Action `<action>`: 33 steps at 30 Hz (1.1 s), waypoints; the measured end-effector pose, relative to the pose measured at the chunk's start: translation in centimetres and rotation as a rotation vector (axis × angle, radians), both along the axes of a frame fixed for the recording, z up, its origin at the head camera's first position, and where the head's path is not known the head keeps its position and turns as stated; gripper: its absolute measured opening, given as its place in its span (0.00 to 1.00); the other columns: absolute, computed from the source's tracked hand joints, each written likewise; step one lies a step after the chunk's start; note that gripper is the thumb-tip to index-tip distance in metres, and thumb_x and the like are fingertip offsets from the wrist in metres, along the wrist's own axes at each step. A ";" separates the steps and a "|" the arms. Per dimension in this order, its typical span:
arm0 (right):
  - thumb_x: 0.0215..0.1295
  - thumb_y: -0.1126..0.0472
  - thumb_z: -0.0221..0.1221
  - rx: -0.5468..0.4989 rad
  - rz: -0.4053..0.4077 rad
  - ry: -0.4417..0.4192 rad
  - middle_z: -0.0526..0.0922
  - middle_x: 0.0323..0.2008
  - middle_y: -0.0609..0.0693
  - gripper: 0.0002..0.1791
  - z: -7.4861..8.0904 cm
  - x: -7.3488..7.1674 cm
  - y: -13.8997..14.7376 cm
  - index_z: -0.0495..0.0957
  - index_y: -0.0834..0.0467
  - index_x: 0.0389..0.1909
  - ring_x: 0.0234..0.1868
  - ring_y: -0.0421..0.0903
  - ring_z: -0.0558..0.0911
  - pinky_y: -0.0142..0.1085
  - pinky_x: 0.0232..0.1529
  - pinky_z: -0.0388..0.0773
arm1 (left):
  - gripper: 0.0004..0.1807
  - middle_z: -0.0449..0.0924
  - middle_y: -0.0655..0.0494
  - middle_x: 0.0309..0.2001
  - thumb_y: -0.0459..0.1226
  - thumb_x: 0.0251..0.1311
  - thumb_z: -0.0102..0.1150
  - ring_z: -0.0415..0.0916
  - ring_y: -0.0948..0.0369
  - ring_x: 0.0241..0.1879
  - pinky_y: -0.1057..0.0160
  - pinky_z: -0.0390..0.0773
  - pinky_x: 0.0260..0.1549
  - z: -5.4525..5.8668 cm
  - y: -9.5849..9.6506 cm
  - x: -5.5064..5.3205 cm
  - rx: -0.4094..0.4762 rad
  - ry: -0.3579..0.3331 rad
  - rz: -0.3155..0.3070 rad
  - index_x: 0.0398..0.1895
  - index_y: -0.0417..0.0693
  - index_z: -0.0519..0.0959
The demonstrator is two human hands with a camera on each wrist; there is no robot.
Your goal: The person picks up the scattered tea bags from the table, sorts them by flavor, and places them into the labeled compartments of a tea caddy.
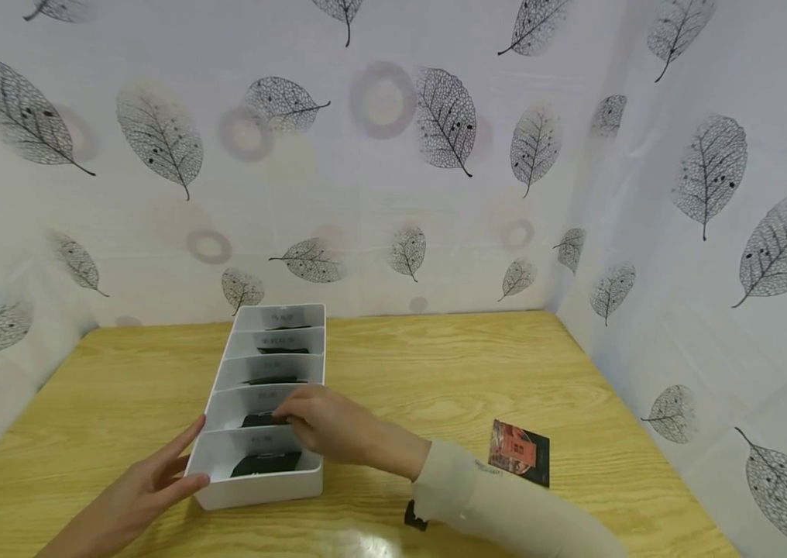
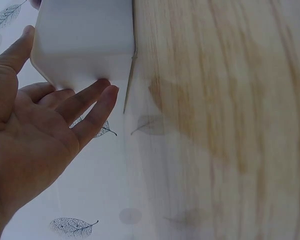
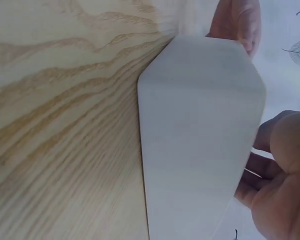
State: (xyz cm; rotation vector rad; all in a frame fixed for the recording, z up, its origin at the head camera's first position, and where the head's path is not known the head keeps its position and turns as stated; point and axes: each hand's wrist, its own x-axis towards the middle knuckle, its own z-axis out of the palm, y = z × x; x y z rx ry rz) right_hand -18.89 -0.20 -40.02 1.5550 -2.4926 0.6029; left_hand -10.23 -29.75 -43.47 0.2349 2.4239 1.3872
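Observation:
A white divided box (image 1: 261, 491) stands on the table, with a dark packet in each of several compartments in a row. My left hand (image 1: 156, 484) rests at its near left corner, thumb on the near rim and fingers nearly straight along the side wall. My right hand (image 1: 334, 426) reaches over the right wall into the second compartment from the front. Its curled fingers pinch the right end of a black packet (image 1: 256, 419) there; in the right wrist view the fingertips are hidden behind the wall. Another black packet (image 1: 266, 463) lies in the front compartment.
A red and black packet (image 1: 520, 452) lies on the wooden table (image 1: 435, 364), right of the box and beyond the right forearm. A small black thing (image 1: 416, 516) shows beside the right sleeve. Leaf-patterned sheets (image 1: 379, 170) hang behind the table and at its sides.

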 end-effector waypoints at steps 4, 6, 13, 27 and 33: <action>0.74 0.70 0.58 -0.118 0.004 -0.059 0.85 0.53 0.53 0.14 0.8 0.0 1.5 0.82 0.62 0.57 0.53 0.45 0.82 0.26 0.56 0.75 | 0.44 0.37 0.29 0.80 0.41 0.79 0.53 0.59 0.28 0.70 0.66 0.80 0.51 0.1 0.1 0.1 0.003 0.017 -0.004 0.84 0.43 0.37; 0.74 0.70 0.59 -0.164 -0.014 -0.112 0.85 0.53 0.54 0.15 1.4 0.1 2.6 0.81 0.63 0.58 0.51 0.45 0.83 0.28 0.54 0.78 | 0.44 0.37 0.28 0.80 0.40 0.79 0.53 0.60 0.27 0.70 0.62 0.82 0.52 0.3 0.1 0.1 -0.006 0.027 -0.009 0.84 0.41 0.37; 0.76 0.65 0.58 -0.201 -0.163 -0.391 0.86 0.53 0.56 0.20 3.1 -0.2 7.1 0.76 0.64 0.66 0.47 0.43 0.85 0.33 0.48 0.82 | 0.44 0.38 0.25 0.79 0.40 0.79 0.53 0.61 0.26 0.69 0.49 0.82 0.54 0.4 0.1 0.1 -0.046 0.042 -0.018 0.83 0.39 0.37; 0.81 0.60 0.54 -0.304 -0.303 -0.664 0.81 0.58 0.62 0.24 3.8 0.0 18.0 0.70 0.66 0.71 0.50 0.56 0.85 0.43 0.48 0.84 | 0.44 0.36 0.26 0.79 0.41 0.79 0.53 0.60 0.26 0.69 0.52 0.82 0.54 0.3 -0.1 -0.1 -0.032 0.026 -0.017 0.84 0.42 0.36; 0.81 0.58 0.54 -0.323 -0.361 -0.710 0.80 0.60 0.63 0.25 3.6 0.7 21.3 0.69 0.67 0.71 0.52 0.54 0.84 0.47 0.50 0.84 | 0.44 0.37 0.26 0.79 0.41 0.79 0.53 0.61 0.26 0.69 0.51 0.82 0.54 0.3 0.0 0.0 -0.040 0.034 -0.020 0.84 0.41 0.37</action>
